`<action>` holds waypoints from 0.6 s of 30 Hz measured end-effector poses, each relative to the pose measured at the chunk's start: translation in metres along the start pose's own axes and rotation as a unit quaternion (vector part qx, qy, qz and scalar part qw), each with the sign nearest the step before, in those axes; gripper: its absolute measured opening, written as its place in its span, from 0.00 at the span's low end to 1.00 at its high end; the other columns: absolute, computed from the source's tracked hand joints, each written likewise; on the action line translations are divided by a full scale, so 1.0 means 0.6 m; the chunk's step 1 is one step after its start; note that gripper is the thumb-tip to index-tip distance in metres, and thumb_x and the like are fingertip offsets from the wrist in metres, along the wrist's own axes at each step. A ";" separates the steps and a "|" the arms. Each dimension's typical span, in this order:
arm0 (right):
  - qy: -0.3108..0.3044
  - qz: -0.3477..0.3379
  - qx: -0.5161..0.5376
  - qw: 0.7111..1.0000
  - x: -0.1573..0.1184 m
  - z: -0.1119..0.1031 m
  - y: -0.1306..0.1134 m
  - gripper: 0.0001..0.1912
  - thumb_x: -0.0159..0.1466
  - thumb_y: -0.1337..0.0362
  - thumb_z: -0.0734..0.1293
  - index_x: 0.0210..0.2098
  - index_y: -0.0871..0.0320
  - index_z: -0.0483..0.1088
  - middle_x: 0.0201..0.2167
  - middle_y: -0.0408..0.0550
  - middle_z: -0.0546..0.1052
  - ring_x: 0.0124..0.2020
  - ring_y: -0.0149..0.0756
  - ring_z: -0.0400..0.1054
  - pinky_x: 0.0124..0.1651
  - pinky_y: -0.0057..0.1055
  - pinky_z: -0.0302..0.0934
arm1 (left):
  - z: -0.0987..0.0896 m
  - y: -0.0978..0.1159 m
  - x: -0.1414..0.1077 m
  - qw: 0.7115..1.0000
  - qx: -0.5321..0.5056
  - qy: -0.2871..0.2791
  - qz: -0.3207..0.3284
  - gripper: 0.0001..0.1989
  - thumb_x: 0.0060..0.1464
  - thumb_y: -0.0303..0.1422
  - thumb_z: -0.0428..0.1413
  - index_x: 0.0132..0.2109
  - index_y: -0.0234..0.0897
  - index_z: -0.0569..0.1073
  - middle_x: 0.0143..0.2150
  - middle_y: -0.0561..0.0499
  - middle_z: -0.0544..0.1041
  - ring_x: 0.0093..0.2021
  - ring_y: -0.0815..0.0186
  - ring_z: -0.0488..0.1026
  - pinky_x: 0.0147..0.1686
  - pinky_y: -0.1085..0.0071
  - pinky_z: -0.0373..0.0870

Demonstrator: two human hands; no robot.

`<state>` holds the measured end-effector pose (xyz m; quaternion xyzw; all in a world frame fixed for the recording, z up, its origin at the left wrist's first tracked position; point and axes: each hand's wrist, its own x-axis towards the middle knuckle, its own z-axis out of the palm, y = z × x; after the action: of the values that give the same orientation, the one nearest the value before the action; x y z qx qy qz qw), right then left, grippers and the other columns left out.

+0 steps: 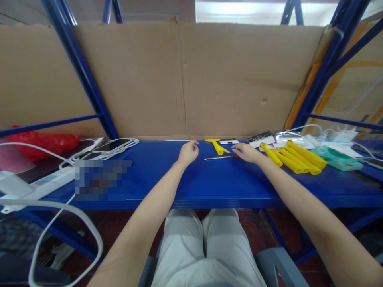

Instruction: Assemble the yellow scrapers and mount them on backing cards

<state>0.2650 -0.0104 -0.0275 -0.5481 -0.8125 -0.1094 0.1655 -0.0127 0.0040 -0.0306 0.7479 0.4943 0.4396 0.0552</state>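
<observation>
My left hand [189,152] hovers over or rests on the blue tabletop, left of a yellow T-shaped plastic scraper [217,146]. Its fingers are curled in; whether anything small is inside them is hidden. To the right of the scraper, my right hand [245,152] is closed around the handle end of a screwdriver [220,158]. The metal shaft points left, low over the table, and a bit of red handle shows beneath the fingers. Between the scraper and my right fingertips lies a small pointed yellow piece [226,151].
Several yellow tubular handles [299,157] lie right of my right hand, beside black-and-white packets [261,139] and a green plastic bag [338,158]. A power strip [54,183], white cables and a red bag [44,139] occupy the left. Cardboard [185,79] stands behind the table.
</observation>
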 end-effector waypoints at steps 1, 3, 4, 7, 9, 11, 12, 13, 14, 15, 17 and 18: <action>-0.010 -0.004 -0.003 1.000 0.000 0.003 -0.010 0.20 0.66 0.64 0.53 0.49 0.59 0.71 0.50 0.54 0.74 0.52 0.41 0.67 0.54 0.37 0.59 | -0.001 0.001 0.000 1.000 0.003 -0.007 0.002 0.11 0.47 0.21 0.51 0.38 0.35 0.74 0.34 0.48 0.77 0.33 0.66 0.73 0.39 0.72 0.69; -0.035 -0.008 -0.013 0.999 0.000 0.007 -0.030 0.22 0.67 0.64 0.50 0.53 0.59 0.67 0.53 0.54 0.72 0.55 0.43 0.65 0.55 0.41 0.58 | -0.002 0.003 -0.001 1.000 0.010 -0.025 0.005 0.11 0.48 0.21 0.51 0.36 0.35 0.75 0.34 0.48 0.78 0.34 0.65 0.73 0.40 0.71 0.69; -0.046 -0.009 -0.017 0.999 -0.001 0.007 -0.040 0.23 0.68 0.64 0.49 0.56 0.59 0.65 0.54 0.55 0.71 0.55 0.44 0.64 0.54 0.44 0.57 | -0.002 0.004 -0.002 0.999 0.014 -0.038 0.005 0.11 0.48 0.22 0.51 0.36 0.35 0.76 0.34 0.48 0.78 0.34 0.65 0.74 0.40 0.71 0.69; -0.064 -0.010 -0.032 0.997 0.000 0.007 -0.067 0.24 0.68 0.61 0.48 0.61 0.57 0.59 0.56 0.57 0.69 0.55 0.49 0.63 0.52 0.50 0.56 | -0.001 0.008 -0.005 0.996 0.033 -0.086 0.006 0.11 0.49 0.24 0.52 0.37 0.37 0.76 0.37 0.49 0.78 0.38 0.64 0.74 0.43 0.71 0.69; -0.069 -0.016 -0.043 0.997 0.002 0.007 -0.081 0.25 0.68 0.58 0.48 0.61 0.55 0.58 0.55 0.57 0.70 0.54 0.51 0.64 0.51 0.51 0.56 | 0.002 0.010 -0.007 0.992 0.053 -0.117 0.006 0.12 0.49 0.25 0.53 0.40 0.38 0.77 0.41 0.49 0.78 0.43 0.63 0.74 0.47 0.70 0.68; -0.077 -0.025 -0.050 0.995 0.005 0.008 -0.093 0.24 0.69 0.58 0.48 0.60 0.54 0.59 0.55 0.57 0.70 0.54 0.50 0.64 0.50 0.50 0.56 | 0.005 0.011 -0.008 0.987 0.071 -0.145 0.004 0.15 0.49 0.26 0.54 0.44 0.38 0.76 0.47 0.48 0.77 0.49 0.62 0.72 0.53 0.69 0.64; -0.079 -0.028 -0.052 0.995 0.005 0.009 -0.098 0.24 0.69 0.58 0.48 0.60 0.55 0.59 0.55 0.57 0.70 0.54 0.50 0.63 0.50 0.49 0.55 | 0.006 0.011 -0.009 0.985 0.075 -0.158 0.001 0.17 0.49 0.27 0.54 0.47 0.38 0.75 0.50 0.48 0.76 0.53 0.61 0.70 0.55 0.70 0.62; -0.080 -0.033 -0.053 0.995 0.006 0.009 -0.103 0.24 0.69 0.58 0.48 0.60 0.55 0.59 0.55 0.58 0.69 0.54 0.50 0.63 0.50 0.48 0.55 | 0.007 0.012 -0.010 0.982 0.075 -0.171 -0.002 0.19 0.50 0.28 0.54 0.50 0.38 0.74 0.53 0.47 0.74 0.56 0.61 0.68 0.56 0.70 0.60; -0.078 -0.038 -0.054 0.995 0.005 0.010 -0.107 0.24 0.69 0.58 0.48 0.60 0.55 0.59 0.56 0.58 0.69 0.54 0.50 0.63 0.50 0.48 0.55 | 0.008 0.013 -0.011 0.980 0.073 -0.183 -0.007 0.21 0.51 0.29 0.54 0.53 0.38 0.72 0.56 0.47 0.72 0.58 0.62 0.65 0.58 0.70 0.58; -0.074 -0.046 -0.056 0.995 0.005 0.011 -0.110 0.24 0.69 0.58 0.48 0.60 0.56 0.59 0.56 0.58 0.68 0.54 0.50 0.63 0.50 0.47 0.54 | 0.008 0.014 -0.012 0.978 0.069 -0.196 -0.013 0.23 0.52 0.30 0.54 0.56 0.38 0.70 0.59 0.47 0.69 0.61 0.61 0.62 0.59 0.70 0.56; -0.061 -0.067 -0.058 0.994 0.003 0.012 -0.114 0.24 0.69 0.57 0.49 0.60 0.56 0.59 0.55 0.59 0.69 0.54 0.49 0.62 0.50 0.47 0.53 | 0.007 0.018 -0.014 0.973 0.064 -0.219 -0.028 0.24 0.54 0.32 0.52 0.59 0.40 0.66 0.62 0.46 0.64 0.64 0.60 0.57 0.61 0.64 0.51; -0.056 -0.079 -0.059 0.994 0.002 0.013 -0.116 0.24 0.69 0.57 0.49 0.60 0.56 0.59 0.54 0.59 0.70 0.55 0.49 0.62 0.51 0.47 0.52 | 0.006 0.021 -0.015 0.971 0.061 -0.231 -0.034 0.24 0.55 0.33 0.51 0.60 0.42 0.65 0.63 0.47 0.63 0.65 0.59 0.54 0.62 0.60 0.49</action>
<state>0.1989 -0.0329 -0.0339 -0.4965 -0.8532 -0.1392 0.0782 -0.0028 -0.0081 -0.0317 0.8141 0.5189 0.2221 0.1367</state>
